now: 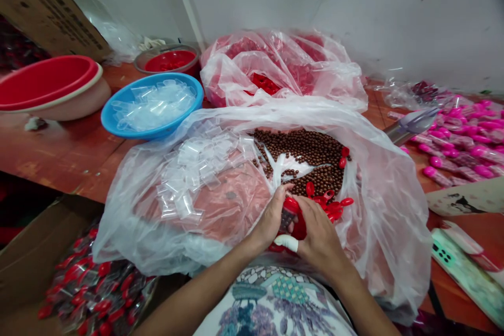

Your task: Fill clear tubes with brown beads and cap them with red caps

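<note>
Close to my body, both hands are wrapped around a small clear container with a red cap (290,205) and dark contents. My left hand (271,216) grips it from the left, fingers closed. From the other side my right hand (321,233) closes on it, with a white wrap on the thumb; part of the container is hidden by the fingers. Just beyond lie brown beads (311,143) on a clear plastic sheet (386,210), with several loose red caps (334,211) beside my right hand. Empty clear containers (197,165) are heaped on the sheet's left.
A blue basin (118,128) of clear pieces and a red basin (47,81) stand to the left. Behind is a plastic bag (283,71) of red parts. Pink-capped packs (464,136) and a phone-like object (464,273) lie right. Filled red-capped containers (98,283) fill a box below left.
</note>
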`<action>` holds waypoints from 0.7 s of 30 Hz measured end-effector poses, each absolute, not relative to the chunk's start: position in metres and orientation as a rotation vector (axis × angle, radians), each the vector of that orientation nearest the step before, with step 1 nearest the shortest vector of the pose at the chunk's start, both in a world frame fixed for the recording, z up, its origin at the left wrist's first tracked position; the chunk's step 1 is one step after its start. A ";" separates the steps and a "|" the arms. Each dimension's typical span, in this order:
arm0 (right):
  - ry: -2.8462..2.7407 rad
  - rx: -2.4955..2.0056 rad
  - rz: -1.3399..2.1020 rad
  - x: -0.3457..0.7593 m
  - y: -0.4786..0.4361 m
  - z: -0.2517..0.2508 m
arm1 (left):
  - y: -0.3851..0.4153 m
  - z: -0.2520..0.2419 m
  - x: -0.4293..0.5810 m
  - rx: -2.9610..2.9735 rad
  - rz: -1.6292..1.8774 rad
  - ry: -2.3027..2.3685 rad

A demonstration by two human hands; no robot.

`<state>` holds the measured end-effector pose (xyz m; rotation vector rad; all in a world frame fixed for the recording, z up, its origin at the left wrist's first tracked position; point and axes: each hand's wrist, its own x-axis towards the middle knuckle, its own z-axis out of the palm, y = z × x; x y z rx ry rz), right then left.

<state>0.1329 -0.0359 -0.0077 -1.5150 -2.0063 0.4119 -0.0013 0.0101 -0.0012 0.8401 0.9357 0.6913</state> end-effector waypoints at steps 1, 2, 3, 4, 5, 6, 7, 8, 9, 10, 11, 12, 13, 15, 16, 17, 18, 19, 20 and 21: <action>-2.029 -1.517 0.360 0.132 -0.036 -0.008 | 0.011 0.000 -0.001 0.846 0.688 0.937; -2.051 -1.517 0.306 0.131 -0.036 -0.009 | 0.011 0.001 -0.001 0.849 0.682 0.942; -2.074 -1.515 0.255 0.131 -0.035 -0.009 | 0.012 0.003 -0.001 0.853 0.678 0.951; -2.096 -1.508 0.210 0.131 -0.034 -0.009 | 0.012 0.004 -0.001 0.859 0.674 0.962; -2.121 -1.496 0.174 0.131 -0.033 -0.010 | 0.012 0.004 -0.001 0.866 0.674 0.973; -2.145 -1.479 0.145 0.131 -0.032 -0.010 | 0.012 0.005 -0.002 0.873 0.678 0.982; -2.168 -1.455 0.121 0.131 -0.031 -0.010 | 0.011 0.004 -0.003 0.875 0.681 0.988; -2.191 -1.426 0.102 0.130 -0.029 -0.010 | 0.009 0.004 -0.004 0.873 0.685 0.997; -2.213 -1.397 0.087 0.129 -0.028 -0.010 | 0.008 0.004 -0.006 0.870 0.682 1.007; -2.232 -1.372 0.076 0.127 -0.026 -0.010 | 0.007 0.003 -0.010 0.875 0.674 1.019; -2.247 -1.355 0.071 0.124 -0.025 -0.010 | 0.007 0.003 -0.015 0.898 0.660 1.031; -2.257 -1.351 0.074 0.120 -0.023 -0.010 | 0.007 0.002 -0.021 0.954 0.647 1.045; -2.262 -1.361 0.087 0.115 -0.021 -0.010 | 0.010 0.002 -0.029 1.048 0.640 1.067; -2.258 -1.396 0.150 0.103 -0.015 -0.010 | 0.020 0.002 -0.049 1.316 0.647 1.154; -2.257 -1.407 0.198 0.095 -0.012 -0.011 | 0.028 0.001 -0.059 1.468 0.662 1.231; -2.257 -1.410 0.247 0.087 -0.010 -0.011 | 0.037 0.001 -0.070 1.619 0.678 1.328; -2.262 -1.406 0.295 0.078 -0.007 -0.012 | 0.048 -0.001 -0.080 1.758 0.681 1.437; -2.272 -1.397 0.337 0.070 -0.005 -0.014 | 0.060 -0.002 -0.089 1.894 0.656 1.550; -2.287 -1.387 0.372 0.062 -0.004 -0.016 | 0.072 -0.005 -0.096 2.021 0.597 1.655; -2.308 -1.377 0.397 0.055 -0.003 -0.018 | 0.084 -0.009 -0.101 2.134 0.499 1.737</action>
